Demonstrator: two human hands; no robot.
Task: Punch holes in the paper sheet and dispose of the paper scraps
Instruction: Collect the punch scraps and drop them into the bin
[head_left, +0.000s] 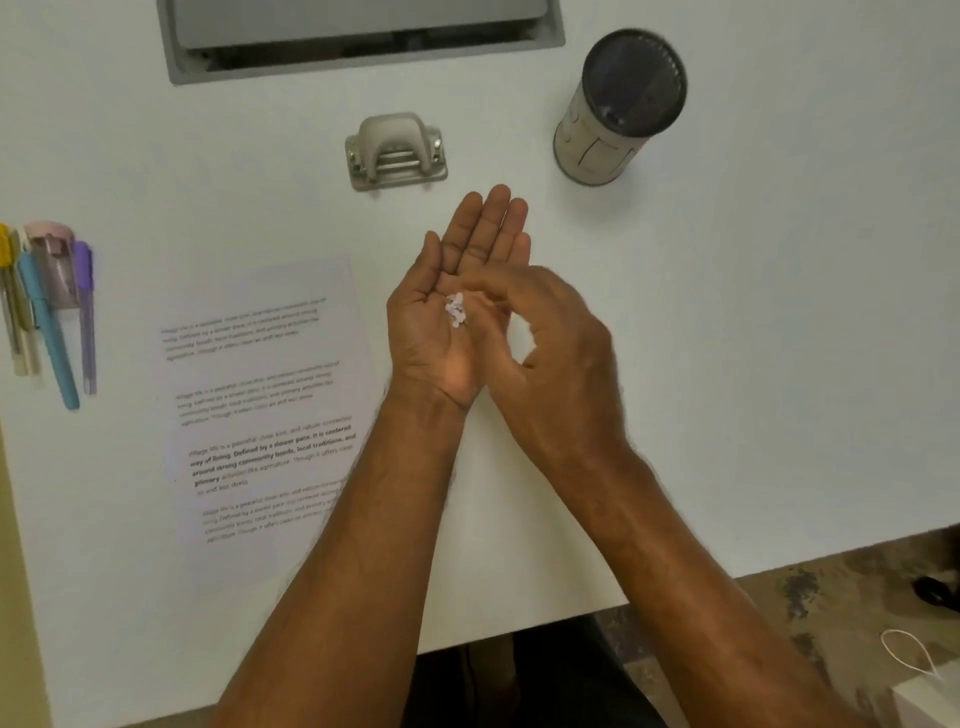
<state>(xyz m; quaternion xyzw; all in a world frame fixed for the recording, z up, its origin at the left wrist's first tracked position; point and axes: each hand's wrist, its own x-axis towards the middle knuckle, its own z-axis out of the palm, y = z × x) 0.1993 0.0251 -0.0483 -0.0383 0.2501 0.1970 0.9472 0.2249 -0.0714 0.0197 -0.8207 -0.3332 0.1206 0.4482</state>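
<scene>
Even, soft overhead light, slightly dim with a greenish cast. Right hand (550, 353) motion-blurred, fingers (483, 288) smeared. Left hand (447, 317) sharper; scraps (456, 310) beside those fingers readable. Printed sheet (265, 415) left of the fingers soft, text fuzzy. Cup (621, 106) beyond the fingers blurred. Shadows faint. Wide-angle bending at edges.

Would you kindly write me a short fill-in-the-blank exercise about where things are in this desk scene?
1. The paper scraps lie in the palm of the ____ hand.
2. The hole punch stands to the ____ of the small bin.
3. The pens lie left of the printed ____.

Missing words: left; left; sheet
</scene>
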